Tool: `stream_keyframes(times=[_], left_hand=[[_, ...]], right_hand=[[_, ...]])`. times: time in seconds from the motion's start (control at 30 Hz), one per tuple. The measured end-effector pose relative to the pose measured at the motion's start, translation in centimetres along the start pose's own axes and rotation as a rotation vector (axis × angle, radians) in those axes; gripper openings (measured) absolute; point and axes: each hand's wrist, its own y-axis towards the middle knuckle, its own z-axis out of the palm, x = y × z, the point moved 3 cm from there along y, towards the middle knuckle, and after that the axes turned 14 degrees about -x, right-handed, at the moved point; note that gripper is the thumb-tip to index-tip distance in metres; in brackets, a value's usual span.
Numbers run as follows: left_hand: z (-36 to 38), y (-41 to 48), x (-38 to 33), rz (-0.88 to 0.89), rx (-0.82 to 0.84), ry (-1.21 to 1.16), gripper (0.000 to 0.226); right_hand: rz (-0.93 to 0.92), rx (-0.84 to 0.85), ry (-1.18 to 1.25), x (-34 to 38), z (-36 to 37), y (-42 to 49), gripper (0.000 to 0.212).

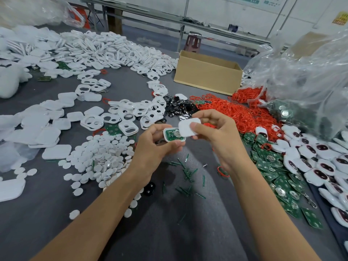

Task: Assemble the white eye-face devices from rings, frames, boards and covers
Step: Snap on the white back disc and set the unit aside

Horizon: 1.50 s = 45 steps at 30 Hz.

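Above the grey worktop (122,85), the left hand (156,147) grips a white frame (165,133) holding a green board (171,135), and the right hand (216,134) pinches a white cover (186,127) tilted over the end nearest its fingers (197,127); pressed askew, it could fail to seat.

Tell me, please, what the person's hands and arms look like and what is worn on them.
The left hand and right hand are bare: no gloves, rings or watch show. Both forearms are uncovered to the picture's edge, with no sleeves, bands or markings in view.
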Motion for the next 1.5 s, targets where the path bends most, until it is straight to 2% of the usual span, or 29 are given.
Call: stream_keyframes(times=[0.2,0.33,0.47,0.73,0.93,1.5], left_hand=[[0.4,-0.4,0.1,-0.02,0.034,0.003,0.064],[0.8,-0.6,0.5,-0.055,0.048,-0.03,0.051],[0.9,-0.7,0.5,-0.064,0.061,-0.07,0.059],[0.7,-0.4,1.0,-0.081,0.044,-0.046,0.045],[0.8,-0.6,0.8,-0.108,0.062,-0.108,0.052],[1.1,-0.7,0.7,-0.1,0.106,-0.062,0.028]], right_hand=[[0.145,0.012,0.082,-0.7,0.7,-0.5,0.016],[0.162,0.029,0.016,-1.0,1.0,-0.7,0.017],[0.085,0.008,-0.134,-1.1,1.0,-0.6,0.016],[-0.12,-0.05,-0.471,-1.4,0.8,-0.4,0.009],[-0.111,0.01,-0.486,-1.5,0.5,-0.2,0.009],[-0.143,0.092,-0.448,-2.0,0.1,0.4,0.013]])
